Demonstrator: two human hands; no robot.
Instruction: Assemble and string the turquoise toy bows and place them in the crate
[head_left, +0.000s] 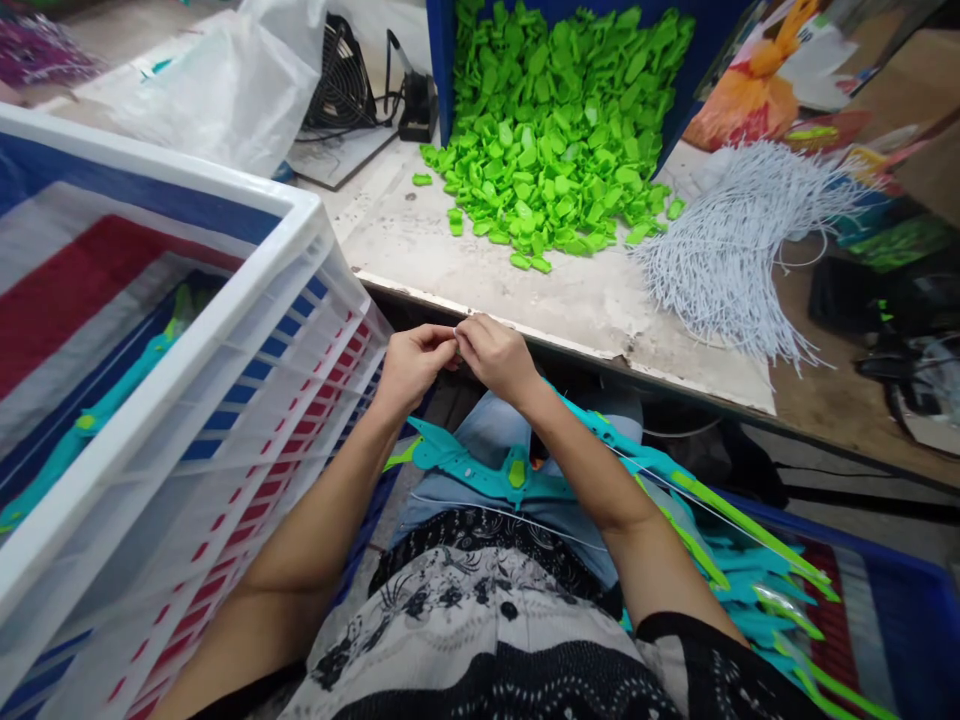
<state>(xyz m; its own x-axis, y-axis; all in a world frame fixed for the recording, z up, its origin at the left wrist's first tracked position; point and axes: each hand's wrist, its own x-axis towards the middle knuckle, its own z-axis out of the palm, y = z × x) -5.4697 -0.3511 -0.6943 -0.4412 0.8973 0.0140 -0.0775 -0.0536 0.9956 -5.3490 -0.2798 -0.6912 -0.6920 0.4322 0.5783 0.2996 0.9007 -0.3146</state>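
My left hand and my right hand meet in front of the table edge, fingertips pinched together. A tiny bit of white cord shows between them; most of it is hidden by the fingers. Below, across my lap, lies a teal plastic toy bow with a lime-green piece at its middle. Thin white string runs along it. Neither hand touches the bow's body. Another teal and lime-green limb stretches to the right, beneath my right forearm.
A blue bin spills lime-green plastic pieces onto the table. Right of them lies a bundle of white cords. A white crate stands close on my left. More teal bows fill a blue crate at right.
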